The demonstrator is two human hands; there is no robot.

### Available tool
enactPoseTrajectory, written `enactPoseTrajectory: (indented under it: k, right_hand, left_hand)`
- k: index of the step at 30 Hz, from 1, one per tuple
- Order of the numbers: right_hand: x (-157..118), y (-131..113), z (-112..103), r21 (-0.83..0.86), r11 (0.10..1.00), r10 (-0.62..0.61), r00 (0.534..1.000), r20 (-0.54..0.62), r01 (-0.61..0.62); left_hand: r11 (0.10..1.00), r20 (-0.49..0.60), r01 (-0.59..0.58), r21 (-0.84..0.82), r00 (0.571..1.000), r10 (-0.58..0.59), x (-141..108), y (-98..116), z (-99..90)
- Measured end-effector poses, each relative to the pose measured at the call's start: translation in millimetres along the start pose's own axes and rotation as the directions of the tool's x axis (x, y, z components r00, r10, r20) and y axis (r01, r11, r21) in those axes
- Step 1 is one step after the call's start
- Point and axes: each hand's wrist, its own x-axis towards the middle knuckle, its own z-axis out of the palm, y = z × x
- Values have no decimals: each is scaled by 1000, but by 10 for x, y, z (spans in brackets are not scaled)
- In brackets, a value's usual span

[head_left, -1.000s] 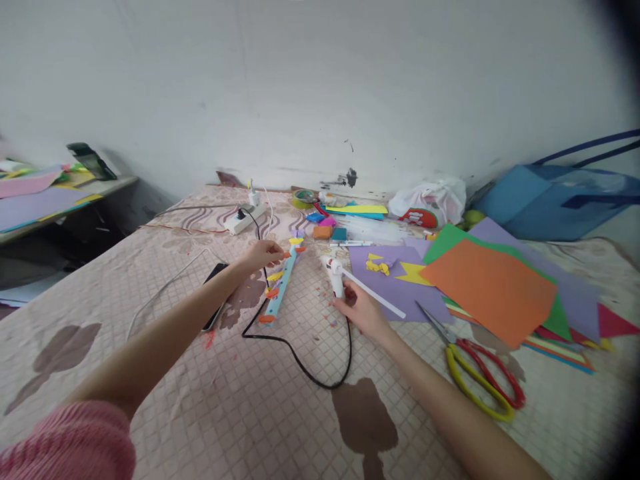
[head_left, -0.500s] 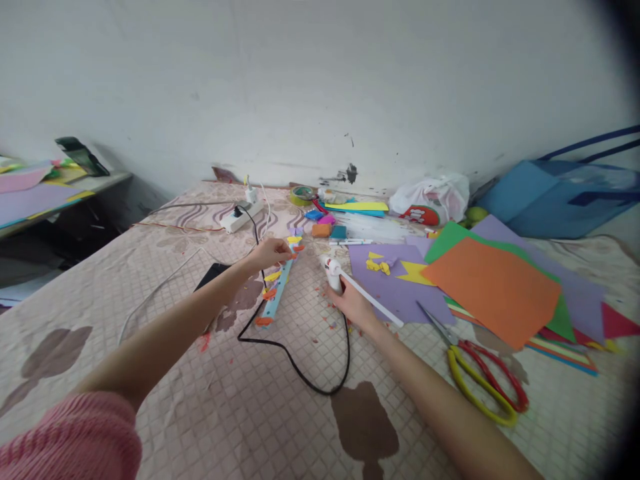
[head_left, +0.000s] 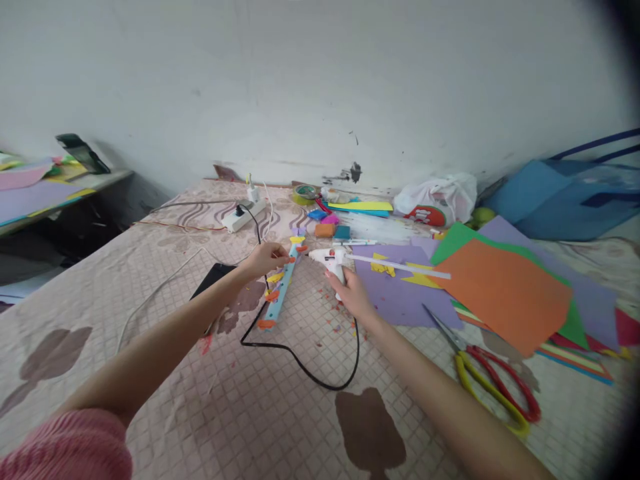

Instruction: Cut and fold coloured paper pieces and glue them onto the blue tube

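Note:
A white hot glue gun [head_left: 336, 268] is in my right hand [head_left: 354, 293], its fingers wrapped round the handle. Its nozzle points left, and a long glue stick [head_left: 400, 264] extends from its back to the right. My left hand [head_left: 269, 259] is pinched at a small orange piece [head_left: 289, 260] beside the light blue strip [head_left: 281, 291]. Several orange and yellow pieces sit along that strip, which lies on the cloth. Whether the orange piece is stuck to the strip is hard to make out. The gun's nozzle is just right of the strip, apart from it.
A black cord [head_left: 300, 362] loops across the cloth, and a power strip [head_left: 244, 215] stands behind. Purple foam sheet [head_left: 400, 307], an orange sheet [head_left: 505, 287] and large scissors [head_left: 493, 380] lie at right. Clay blocks [head_left: 325, 230], tape [head_left: 305, 193] and a white bag [head_left: 435, 197] are at the back.
My right hand has turned the glue gun from pointing away to pointing left towards the strip, swinging the glue stick to the right. My left hand has stayed almost in place.

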Motion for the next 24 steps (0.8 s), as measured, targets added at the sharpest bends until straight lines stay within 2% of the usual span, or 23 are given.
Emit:
enactPoseTrajectory:
  k: [10,24]
  right_hand:
    - [101,-59,91,-145,988,-58,998,6,59]
    - [139,-77,113,-276,955,-111,994,0,107]
  left_hand:
    - [1000,-9,25,-2,1000,-25,14,31,21]
    - [997,-18,6,83,1000,-4,52,96,29]
